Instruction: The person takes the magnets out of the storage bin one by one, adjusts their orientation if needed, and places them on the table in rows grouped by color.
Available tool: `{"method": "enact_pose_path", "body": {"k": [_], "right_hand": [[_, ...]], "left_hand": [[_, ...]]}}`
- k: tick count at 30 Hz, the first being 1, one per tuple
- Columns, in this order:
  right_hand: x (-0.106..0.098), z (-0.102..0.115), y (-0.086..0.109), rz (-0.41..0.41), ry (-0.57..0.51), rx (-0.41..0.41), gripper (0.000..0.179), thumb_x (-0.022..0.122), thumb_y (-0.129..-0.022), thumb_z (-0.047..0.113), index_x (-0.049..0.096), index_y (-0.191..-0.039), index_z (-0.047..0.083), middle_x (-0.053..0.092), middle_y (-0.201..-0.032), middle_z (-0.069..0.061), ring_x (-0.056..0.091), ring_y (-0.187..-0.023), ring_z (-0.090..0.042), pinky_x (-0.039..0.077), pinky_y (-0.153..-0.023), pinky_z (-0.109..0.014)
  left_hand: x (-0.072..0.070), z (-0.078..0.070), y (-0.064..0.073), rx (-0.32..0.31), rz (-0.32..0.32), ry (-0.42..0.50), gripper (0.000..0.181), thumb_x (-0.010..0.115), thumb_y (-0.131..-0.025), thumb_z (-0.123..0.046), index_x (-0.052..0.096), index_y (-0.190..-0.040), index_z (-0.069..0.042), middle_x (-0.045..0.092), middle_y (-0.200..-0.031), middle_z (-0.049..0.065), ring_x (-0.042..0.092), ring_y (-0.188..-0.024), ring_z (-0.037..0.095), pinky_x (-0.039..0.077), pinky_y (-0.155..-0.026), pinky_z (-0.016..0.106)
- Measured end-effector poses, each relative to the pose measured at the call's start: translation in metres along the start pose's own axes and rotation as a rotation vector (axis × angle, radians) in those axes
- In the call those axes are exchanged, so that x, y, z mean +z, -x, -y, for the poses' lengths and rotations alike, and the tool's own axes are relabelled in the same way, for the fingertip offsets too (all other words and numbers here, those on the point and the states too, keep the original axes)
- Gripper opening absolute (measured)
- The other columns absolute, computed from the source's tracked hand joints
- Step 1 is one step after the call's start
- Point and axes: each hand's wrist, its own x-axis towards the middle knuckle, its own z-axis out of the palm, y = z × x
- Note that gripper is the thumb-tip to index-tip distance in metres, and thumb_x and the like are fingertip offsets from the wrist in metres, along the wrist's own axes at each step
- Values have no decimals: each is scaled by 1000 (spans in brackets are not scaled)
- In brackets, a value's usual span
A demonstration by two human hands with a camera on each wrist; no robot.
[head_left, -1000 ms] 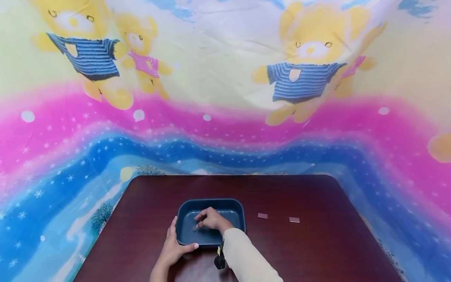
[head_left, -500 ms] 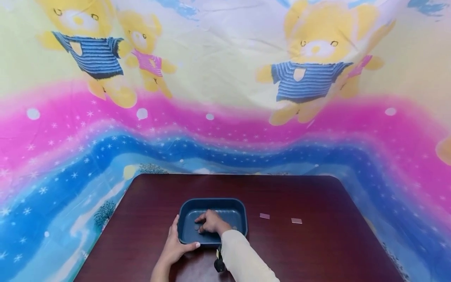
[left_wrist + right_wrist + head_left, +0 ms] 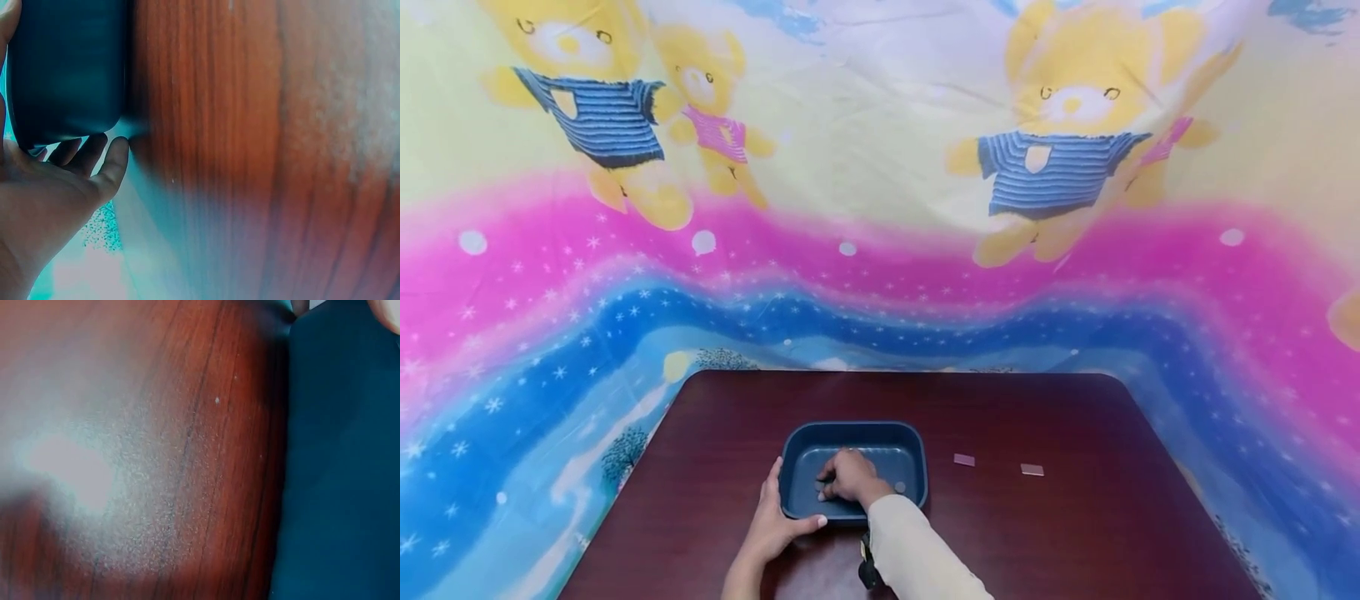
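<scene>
A dark blue rectangular dish (image 3: pixel 850 431) stands on the table. At its front left corner my left hand (image 3: pixel 771 521) grips it, thumb on the front rim and fingers along the left side. The left wrist view shows those fingers against the outer wall of the dish (image 3: pixel 69 69). Inside the dish, my right hand (image 3: pixel 850 475) reaches down with curled fingers, thumb and fingertips pinching at a small round coin-like disc (image 3: pixel 820 487) near the floor. Another such disc (image 3: pixel 899 487) lies to the right of this hand. In the right wrist view the dish wall hides my right fingers.
Two small flat rectangular pieces lie right of the dish: a pinkish one (image 3: pixel 964 460) and a paler one (image 3: pixel 1032 470). The dark red-brown wooden table (image 3: pixel 1075 533) has rounded far corners. A bear-printed cloth (image 3: pixel 880 275) hangs behind and around it.
My right fingers have drawn together and sit slightly lower in the dish. The disc on the right has come into view beside my right wrist. My left hand keeps its grip on the corner.
</scene>
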Motion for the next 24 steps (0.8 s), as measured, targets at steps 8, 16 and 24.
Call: {"method": "enact_pose_path", "body": {"k": [8, 16, 24], "right_hand": [[0, 6, 2, 5, 0, 47, 19, 84, -68, 32, 76, -85, 29, 63, -90, 16, 57, -86, -8, 46, -68, -26], [3, 6, 2, 12, -22, 30, 22, 82, -70, 31, 76, -91, 28, 64, -91, 17, 57, -89, -7, 46, -70, -26], [4, 2, 3, 13, -52, 32, 18, 83, -69, 29, 76, -86, 30, 65, -88, 18, 57, -84, -3, 46, -67, -25]], "left_hand": [[1, 2, -1, 9, -9, -11, 121, 88, -61, -30, 7, -149, -9, 19, -145, 24, 25, -129, 40, 26, -99, 55], [0, 4, 0, 4, -8, -11, 121, 88, -62, -29, 6, -149, -9, 19, -145, 25, 24, -129, 41, 26, -98, 56], [2, 4, 0, 9, -6, -9, 121, 88, -62, -30, 7, -149, -9, 19, -145, 25, 24, -129, 41, 26, -98, 56]]}}
